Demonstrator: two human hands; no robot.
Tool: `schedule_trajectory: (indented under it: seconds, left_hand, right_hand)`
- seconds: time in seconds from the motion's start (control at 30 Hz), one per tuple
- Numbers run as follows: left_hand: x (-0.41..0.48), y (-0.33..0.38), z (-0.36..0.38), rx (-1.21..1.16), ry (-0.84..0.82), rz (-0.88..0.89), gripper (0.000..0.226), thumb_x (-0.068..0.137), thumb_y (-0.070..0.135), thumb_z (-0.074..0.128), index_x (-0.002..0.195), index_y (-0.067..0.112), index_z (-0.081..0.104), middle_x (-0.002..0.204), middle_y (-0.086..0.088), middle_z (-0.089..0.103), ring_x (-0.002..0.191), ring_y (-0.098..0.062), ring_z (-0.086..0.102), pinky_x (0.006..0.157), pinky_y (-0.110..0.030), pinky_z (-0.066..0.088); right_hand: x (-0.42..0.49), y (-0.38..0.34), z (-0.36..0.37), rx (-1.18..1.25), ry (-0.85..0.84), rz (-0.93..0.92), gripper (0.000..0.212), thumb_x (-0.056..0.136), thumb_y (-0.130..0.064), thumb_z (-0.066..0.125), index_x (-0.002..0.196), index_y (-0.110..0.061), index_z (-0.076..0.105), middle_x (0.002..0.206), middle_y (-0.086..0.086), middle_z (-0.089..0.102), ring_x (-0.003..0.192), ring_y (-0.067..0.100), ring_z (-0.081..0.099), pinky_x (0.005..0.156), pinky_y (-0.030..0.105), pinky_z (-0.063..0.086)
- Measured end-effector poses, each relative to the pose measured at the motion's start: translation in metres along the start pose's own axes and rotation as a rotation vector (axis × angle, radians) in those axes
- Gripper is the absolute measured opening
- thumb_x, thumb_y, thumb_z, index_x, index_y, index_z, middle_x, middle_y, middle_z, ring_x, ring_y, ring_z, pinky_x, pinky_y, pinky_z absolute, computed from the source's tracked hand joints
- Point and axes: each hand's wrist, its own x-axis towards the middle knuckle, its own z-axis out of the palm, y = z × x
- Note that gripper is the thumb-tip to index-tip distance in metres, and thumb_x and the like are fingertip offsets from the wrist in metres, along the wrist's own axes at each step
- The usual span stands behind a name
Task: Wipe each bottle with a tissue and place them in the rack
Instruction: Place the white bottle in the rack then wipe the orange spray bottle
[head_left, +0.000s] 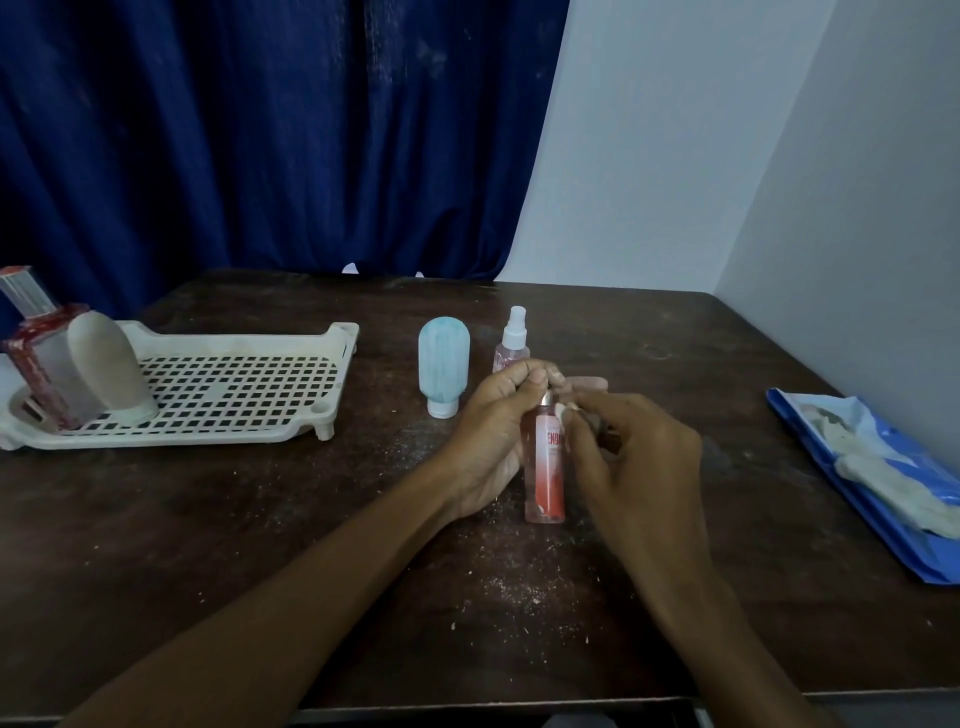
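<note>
Wiping step: left hand (498, 421) grips the pink bottle (545, 467) upright on the table (260, 519) while right hand (623, 447) pinches tissue (562, 411) against its neck; rotating the bottle would likely clean all sides.

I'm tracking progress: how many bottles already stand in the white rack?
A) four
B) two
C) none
B: a red-trimmed bottle and a beige tube stand side by side at the left end of the rack, and nothing else is in it.
</note>
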Motion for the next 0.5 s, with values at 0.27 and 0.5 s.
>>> schedule_trajectory:
  seconds: [0.27,0.5]
  left_hand:
    - [0.002,0.001,0.002,-0.081,-0.009,0.044,0.024,0.110,0.017,0.029,0.100,0.009,0.049,0.128,-0.024,0.064,0.121,-0.036,0.062,0.082,-0.037,0.055]
    - [0.000,-0.001,0.003,-0.135,-0.047,0.024,0.022,0.110,0.018,0.026,0.108,0.010,0.046,0.131,-0.023,0.062,0.121,-0.037,0.062,0.074,-0.033,0.059]
  right_hand:
    - [-0.015,0.001,-0.002,0.033,0.069,0.014,0.017,0.085,-0.001,0.073,0.097,-0.012,0.075,0.092,-0.011,0.064,0.080,-0.009,0.057,0.075,0.001,0.043]
    - [-0.018,0.002,-0.002,-0.043,0.121,-0.135,0.028,0.079,-0.004,0.078,0.107,-0.004,0.074,0.104,0.010,0.070,0.095,0.014,0.064,0.093,0.007,0.042]
